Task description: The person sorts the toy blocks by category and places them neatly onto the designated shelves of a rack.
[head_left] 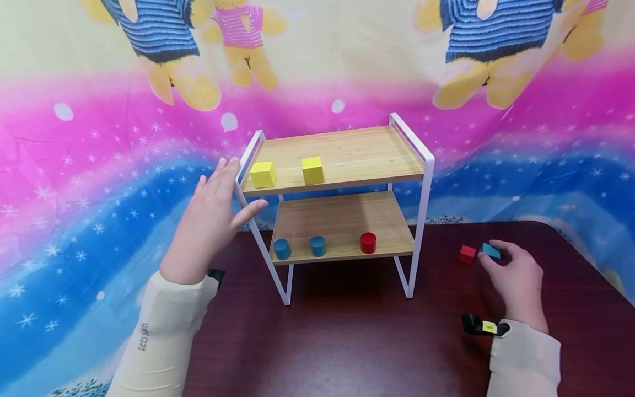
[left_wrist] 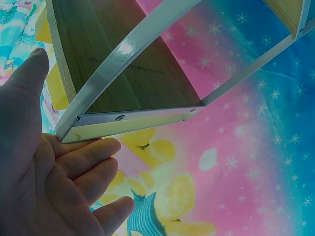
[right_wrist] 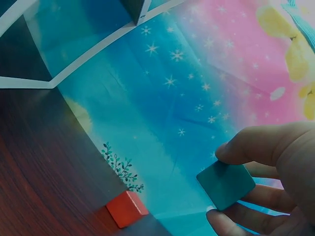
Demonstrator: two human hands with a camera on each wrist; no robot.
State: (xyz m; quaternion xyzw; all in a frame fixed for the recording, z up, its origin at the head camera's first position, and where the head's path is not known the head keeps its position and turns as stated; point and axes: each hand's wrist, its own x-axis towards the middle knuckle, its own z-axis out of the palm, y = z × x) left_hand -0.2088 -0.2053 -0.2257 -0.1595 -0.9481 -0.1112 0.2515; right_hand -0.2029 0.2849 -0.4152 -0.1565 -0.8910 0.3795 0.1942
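Observation:
My right hand [head_left: 517, 275] pinches a blue cube [head_left: 490, 251] between thumb and fingers, over the right side of the table. Just left of it a red cube [head_left: 467, 254] rests on the tabletop. With fingers straight and thumb spread, my left hand [head_left: 210, 220] is at the left side of the two-tier shelf [head_left: 342, 146], fingertips right at its white frame [left_wrist: 98, 83]. Two yellow cubes [head_left: 263, 175] sit along the front of the upper board. On the lower board stand two blue cylinders [head_left: 317, 246] and a red cylinder [head_left: 368, 242].
The shelf's white legs [head_left: 409, 275] stand on a dark reddish-brown table [head_left: 342, 342]. Behind hangs a printed cloth [head_left: 317, 94] with bears and snowflakes. The table's rounded far corner [head_left: 538, 226] lies beyond my right hand.

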